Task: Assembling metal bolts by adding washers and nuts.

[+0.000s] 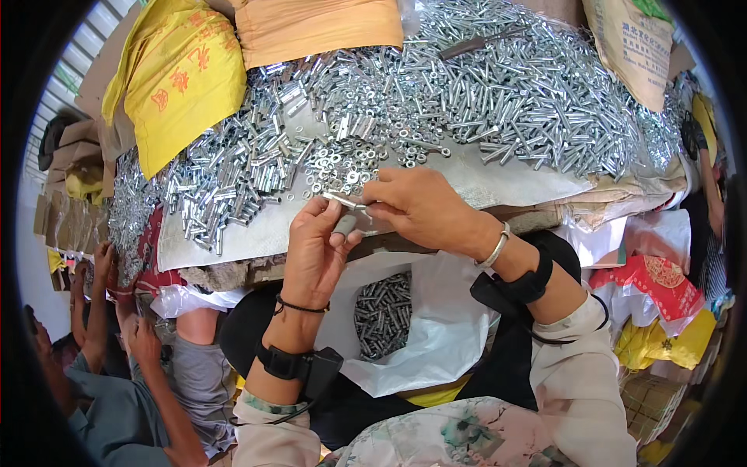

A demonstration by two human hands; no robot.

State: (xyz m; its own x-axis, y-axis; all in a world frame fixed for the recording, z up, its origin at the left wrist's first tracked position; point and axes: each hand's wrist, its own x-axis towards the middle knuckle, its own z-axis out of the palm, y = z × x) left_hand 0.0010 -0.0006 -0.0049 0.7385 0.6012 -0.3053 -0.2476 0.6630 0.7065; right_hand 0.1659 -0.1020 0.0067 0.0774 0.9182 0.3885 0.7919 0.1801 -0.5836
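Above the table's near edge, my left hand (313,245) pinches a short silvery bolt (341,200) between thumb and finger. One of its fingertips wears a grey finger cot (345,225). My right hand (428,206) is closed at the bolt's right end, and its fingertips hide whatever small part may be there. Just beyond both hands lies a heap of washers and nuts (336,170). Metal sleeves (226,187) spread to the left, and a large pile of bolts (545,109) covers the right. Below my hands, a white bag (443,342) holds many metal fasteners (381,315).
Yellow sack (183,86) and orange cloth (319,29) cover the pile's far left. A printed sack (634,50) hangs far right; a dark tool (467,47) lies on the bolts. Other people's arms (156,381) are at lower left. Red and yellow bags (654,292) sit at right.
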